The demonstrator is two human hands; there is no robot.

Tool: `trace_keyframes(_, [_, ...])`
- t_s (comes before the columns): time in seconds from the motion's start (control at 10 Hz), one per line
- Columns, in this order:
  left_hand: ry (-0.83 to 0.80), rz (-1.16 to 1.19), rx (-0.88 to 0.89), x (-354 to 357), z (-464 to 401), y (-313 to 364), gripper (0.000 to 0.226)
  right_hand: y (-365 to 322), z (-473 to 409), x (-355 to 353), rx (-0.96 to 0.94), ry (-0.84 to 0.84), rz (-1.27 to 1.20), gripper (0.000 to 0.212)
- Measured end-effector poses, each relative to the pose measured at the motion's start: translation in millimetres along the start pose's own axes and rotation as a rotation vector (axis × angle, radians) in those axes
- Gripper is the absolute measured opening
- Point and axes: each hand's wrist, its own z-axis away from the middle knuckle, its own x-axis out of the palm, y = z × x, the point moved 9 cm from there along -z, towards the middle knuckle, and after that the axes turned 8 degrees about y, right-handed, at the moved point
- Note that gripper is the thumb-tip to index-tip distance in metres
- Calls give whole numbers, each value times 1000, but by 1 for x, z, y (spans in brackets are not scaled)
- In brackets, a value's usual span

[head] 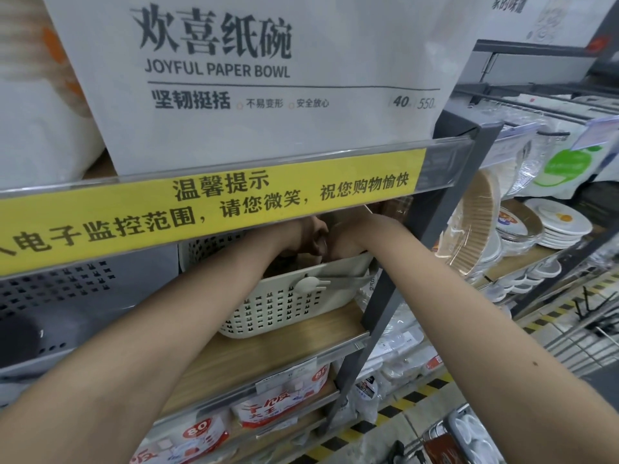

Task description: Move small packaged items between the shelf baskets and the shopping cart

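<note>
We see through one head-worn wide-angle camera, pressed close to the shelf edge (214,195) across mid-frame, facing forward and slightly down, floor at lower right.

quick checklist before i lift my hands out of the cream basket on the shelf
1. Both hands inside the cream basket: ok.
2. Left hand gripping an item: cannot tell, the yellow strip hides the fingers.
3. Right hand gripping an item: cannot tell, fingers hidden.
4. Basket sitting flat on the wooden shelf: ok.
5. Headroom under the yellow strip: not ok, hands are right beneath it.
6. Cart within view, lower right: ok.
</note>
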Motion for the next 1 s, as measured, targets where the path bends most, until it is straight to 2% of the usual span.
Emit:
trace_keyframes(0.1, [39,29,1,-6,2,-8,36,-1,2,-6,-23,-10,15,43])
trace_keyframes(0.2, [88,57,8,-17,6,-10,33,-16,20,-26,-149,101,112,21])
trace_keyframes(0.3, [99,44,4,-26,22,-9,31,-27,42,-38,-233,220,137,11])
trace_keyframes(0.5, [309,116,-4,-51,97,-15,33,-39,126,-55,-391,650,97,27])
trace_keyframes(0.6, [504,94,65,-52,150,2,36,-23,197,-43,-463,811,17,28])
trace_keyframes(0.7, [640,120,199,-48,178,31,35,10,226,-21,-346,804,6,31])
trace_keyframes(0.8, [702,117,425,-24,197,81,36,71,254,20,-102,742,-29,31])
trace_keyframes(0.9, [606,94,530,11,194,122,40,114,274,46,50,709,-46,30])
trace_keyframes(1.0, [407,58,641,79,184,183,42,177,313,79,253,669,-89,28])
